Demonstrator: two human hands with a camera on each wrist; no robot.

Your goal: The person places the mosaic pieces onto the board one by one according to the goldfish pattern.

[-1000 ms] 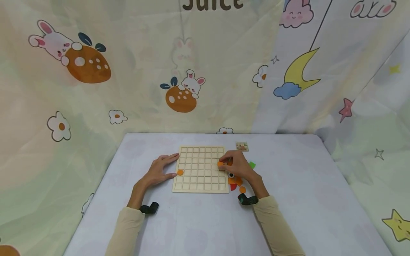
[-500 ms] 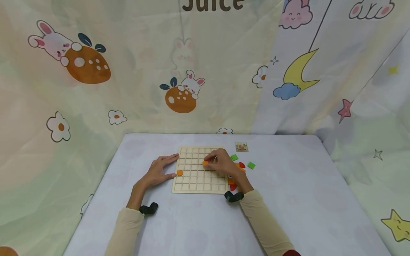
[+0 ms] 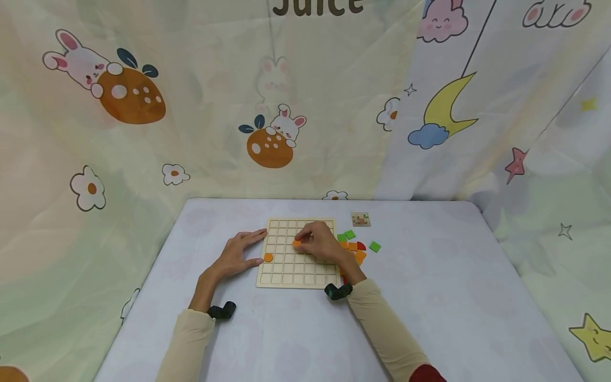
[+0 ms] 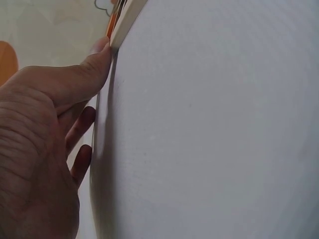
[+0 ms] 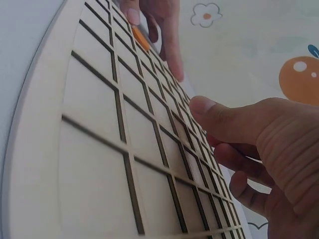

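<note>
A pale wooden grid board (image 3: 286,278) lies on the table. Along its left edge rests my left hand (image 3: 233,257), thumb and fingers spread and touching the rim. Close to that thumb, an orange disc (image 3: 268,257) occupies a cell in the leftmost column. My right hand (image 3: 321,243) pinches an orange piece (image 3: 297,243) between thumb and fingers, over the upper middle of the grid. In the right wrist view the right thumb (image 5: 204,105) hides that piece, while the orange disc (image 5: 140,38) shows at the far side.
Right of the board lies a loose pile of orange pieces (image 3: 360,257), a red piece (image 3: 361,246) and several green squares (image 3: 374,247), partly behind the right wrist. A small pattern card (image 3: 360,219) sits farther back. A printed cloth (image 3: 205,106) hangs behind the table.
From the board's right edge, my right hand has moved left across the grid with the orange piece, uncovering green and red pieces. My left hand has stayed in place.
</note>
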